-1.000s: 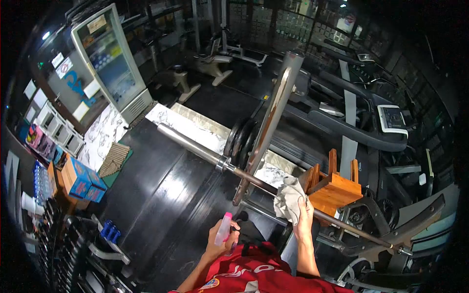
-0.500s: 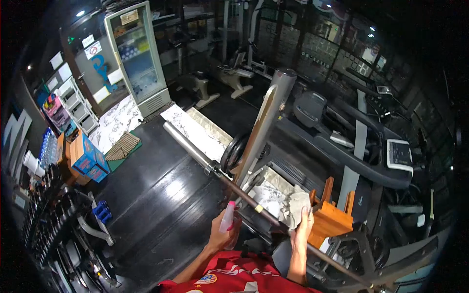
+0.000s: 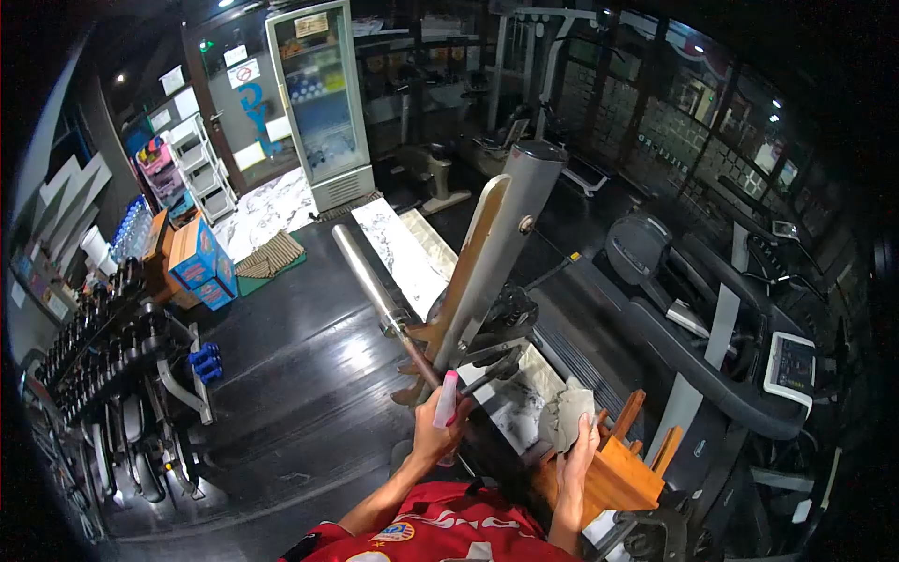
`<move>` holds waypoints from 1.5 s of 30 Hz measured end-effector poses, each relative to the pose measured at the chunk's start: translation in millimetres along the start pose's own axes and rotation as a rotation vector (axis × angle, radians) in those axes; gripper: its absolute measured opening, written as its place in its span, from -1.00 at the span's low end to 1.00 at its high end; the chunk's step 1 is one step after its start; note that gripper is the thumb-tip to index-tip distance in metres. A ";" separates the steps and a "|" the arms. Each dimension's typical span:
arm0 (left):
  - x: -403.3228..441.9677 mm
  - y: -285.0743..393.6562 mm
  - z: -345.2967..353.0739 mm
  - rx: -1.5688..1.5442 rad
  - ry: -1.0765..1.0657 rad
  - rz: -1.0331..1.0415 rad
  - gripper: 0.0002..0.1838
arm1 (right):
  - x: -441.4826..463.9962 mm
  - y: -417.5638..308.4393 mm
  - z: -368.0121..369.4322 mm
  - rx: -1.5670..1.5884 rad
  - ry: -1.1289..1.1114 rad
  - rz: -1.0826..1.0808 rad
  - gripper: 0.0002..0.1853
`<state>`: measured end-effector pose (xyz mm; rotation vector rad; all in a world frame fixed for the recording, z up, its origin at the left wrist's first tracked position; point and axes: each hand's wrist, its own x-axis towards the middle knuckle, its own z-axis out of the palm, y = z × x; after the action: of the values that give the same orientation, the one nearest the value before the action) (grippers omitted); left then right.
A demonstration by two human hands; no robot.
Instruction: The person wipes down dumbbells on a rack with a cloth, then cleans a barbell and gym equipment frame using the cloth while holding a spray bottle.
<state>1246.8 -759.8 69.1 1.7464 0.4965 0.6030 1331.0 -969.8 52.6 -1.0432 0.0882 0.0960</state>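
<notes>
My left hand (image 3: 431, 436) is closed around a translucent spray bottle (image 3: 446, 403) with a pink top, held upright in front of the red shirt. In my right hand (image 3: 579, 453) is a crumpled grey cloth (image 3: 565, 420), gripped between thumb and fingers. A barbell (image 3: 367, 273) runs behind the left hand, its silver sleeve pointing to the far left. Just ahead of both hands rises a thick metal rack post (image 3: 506, 248) with a worn brown strip on one side. Whether the left hand touches the bar cannot be made out.
Right of my right hand stands an orange-brown wooden piece (image 3: 620, 473) with upright slats. Treadmills (image 3: 712, 347) fill the right side. A dumbbell rack (image 3: 117, 384) is on the left, near a blue carton (image 3: 198, 262). A glass-door fridge (image 3: 323, 112) stands at the back.
My view has shifted, bringing the rack post nearer and moving the fridge rightward in view. The barbell now passes behind my left hand. Both hands keep hold of the bottle and cloth.
</notes>
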 end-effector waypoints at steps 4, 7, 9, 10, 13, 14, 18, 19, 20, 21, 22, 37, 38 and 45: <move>1.4 14.8 10.7 -0.046 0.099 0.111 -0.87 | 14.9 27.3 -32.1 -0.266 -0.134 -0.064 -0.59; 4.8 42.0 13.1 0.022 0.163 0.139 -0.87 | 18.9 37.6 -40.8 -0.754 -0.199 -0.416 -0.44; 9.5 54.3 10.4 -0.015 0.095 0.153 -0.76 | 24.8 25.8 -26.2 -0.219 0.140 0.371 -0.38; 13.6 54.4 11.4 0.034 0.125 0.285 -0.60 | 38.1 44.5 -41.6 -0.132 0.120 0.336 -0.26; 22.7 74.0 7.8 -0.046 0.049 0.278 -0.49 | 15.5 35.3 -57.6 -1.185 -0.453 -0.624 -0.39; 29.2 71.1 8.4 -0.018 0.039 0.338 -0.49 | 10.9 25.4 -51.0 -1.135 -0.475 -0.485 -0.31; 47.1 94.6 7.6 -0.013 0.031 0.479 -0.46 | 16.6 40.2 -51.3 -1.150 -0.486 -0.684 -0.36; 55.3 96.2 6.4 -0.011 0.030 0.484 -0.46 | 15.1 44.1 -44.7 -0.836 -0.416 -0.403 -0.40; 64.0 94.9 5.2 0.017 0.039 0.562 -0.47 | 13.8 46.4 -38.8 -0.520 -0.341 -0.128 -0.44; 72.1 100.0 4.1 0.044 0.050 0.639 -0.48 | 18.8 38.7 -22.4 -0.520 -0.343 -0.132 -0.44; 76.7 108.3 2.9 -0.052 -0.011 0.477 -0.49 | 28.8 28.6 -3.1 -0.548 -0.184 0.084 -0.46; 14.4 51.9 2.2 -0.305 -0.168 0.271 -0.96 | 128.1 -105.1 265.0 -0.506 -0.336 -1.287 -0.56; 3.2 45.5 2.7 -0.262 -0.201 0.230 -0.95 | 133.2 -101.2 277.6 -0.688 -0.353 -1.327 -0.48; -54.6 4.5 -8.0 -0.268 -0.159 0.036 -0.86 | 96.2 41.2 229.4 -0.845 -0.431 -1.141 -0.46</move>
<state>1199.4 -788.4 67.5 1.5354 0.2606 0.5251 1427.7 -747.2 120.7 -1.7401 -1.0134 -0.7369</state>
